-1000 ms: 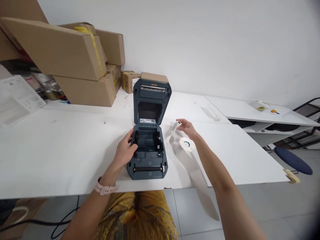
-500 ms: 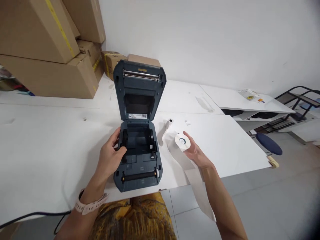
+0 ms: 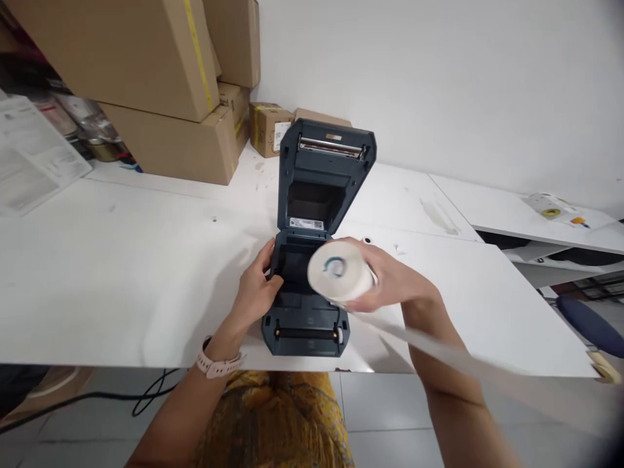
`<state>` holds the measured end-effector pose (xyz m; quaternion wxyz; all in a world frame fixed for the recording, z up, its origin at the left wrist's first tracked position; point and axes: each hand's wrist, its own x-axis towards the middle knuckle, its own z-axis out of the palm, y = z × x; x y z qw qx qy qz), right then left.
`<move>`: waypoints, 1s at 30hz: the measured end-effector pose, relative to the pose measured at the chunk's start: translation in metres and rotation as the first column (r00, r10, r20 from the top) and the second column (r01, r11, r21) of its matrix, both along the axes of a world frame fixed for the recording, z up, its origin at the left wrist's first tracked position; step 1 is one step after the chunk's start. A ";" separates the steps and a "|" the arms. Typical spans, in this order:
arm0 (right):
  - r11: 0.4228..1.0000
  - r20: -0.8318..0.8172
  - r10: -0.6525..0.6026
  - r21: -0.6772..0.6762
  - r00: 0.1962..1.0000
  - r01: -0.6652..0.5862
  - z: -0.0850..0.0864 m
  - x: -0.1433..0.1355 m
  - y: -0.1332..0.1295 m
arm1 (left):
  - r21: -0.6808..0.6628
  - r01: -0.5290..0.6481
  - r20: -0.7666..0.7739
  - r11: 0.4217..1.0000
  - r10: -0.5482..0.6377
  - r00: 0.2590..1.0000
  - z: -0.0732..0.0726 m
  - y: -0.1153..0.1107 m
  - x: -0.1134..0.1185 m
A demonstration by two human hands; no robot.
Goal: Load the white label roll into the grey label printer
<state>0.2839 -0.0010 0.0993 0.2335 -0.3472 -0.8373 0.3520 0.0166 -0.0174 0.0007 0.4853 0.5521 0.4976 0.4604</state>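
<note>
This looks like a small packing or office workroom. Taped cardboard boxes (image 3: 170, 146) are stacked against a plain white wall (image 3: 439, 91), and a label printer (image 3: 312, 325) sits open on a long white counter (image 3: 121, 273) above grey floor tiles (image 3: 385, 403).

No wording is legible: print is too small on the coded sticker (image 3: 306, 223) inside the printer's (image 3: 306, 318) lid (image 3: 327, 168) and the label (image 3: 281, 135) on the small box (image 3: 264, 133) behind the printer.

The right hand (image 3: 385, 276) holds a blurred, seemingly white roll (image 3: 336, 270) over the open printer (image 3: 308, 318).
</note>
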 end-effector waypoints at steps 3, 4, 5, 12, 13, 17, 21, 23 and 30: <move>0.997 0.344 0.017 0.060 0.939 -0.040 0.025 -0.042 0.018 | -0.020 -0.006 0.000 1.000 0.006 1.000 0.001 0.000 -0.001; 0.997 0.438 0.010 0.064 0.899 -0.043 0.026 -0.052 0.023 | -0.021 -0.014 -0.008 1.000 0.014 1.000 0.001 0.000 0.000; 0.997 0.517 0.002 0.068 0.856 -0.043 0.024 -0.061 0.027 | -0.020 -0.022 -0.019 1.000 0.022 1.000 0.001 -0.001 0.000; 0.999 0.669 0.013 0.024 0.743 -0.039 -0.021 -0.067 0.044 | 0.001 -0.025 -0.103 1.000 0.025 0.994 0.007 -0.008 -0.001; 0.998 0.662 0.014 0.033 0.749 -0.048 -0.025 -0.065 0.045 | 0.007 -0.023 -0.109 1.000 0.024 0.994 0.008 -0.009 -0.001; 0.977 0.634 -0.009 0.170 0.774 -0.128 -0.036 -0.061 0.034 | 0.006 -0.003 -0.116 1.000 0.004 0.993 0.009 -0.009 -0.001; 0.922 0.465 -0.108 0.378 0.879 -0.087 -0.045 -0.060 -0.010 | 0.007 -0.001 -0.102 1.000 0.002 0.995 0.008 -0.009 0.000; 0.915 0.416 -0.089 0.393 0.905 -0.091 -0.049 -0.059 -0.042 | 0.004 -0.004 -0.095 1.000 0.005 0.996 0.008 -0.009 0.000; 0.909 0.388 -0.199 0.416 0.900 0.022 -0.065 -0.065 -0.123 | 0.002 -0.052 -0.114 0.999 0.052 0.992 0.005 -0.007 0.003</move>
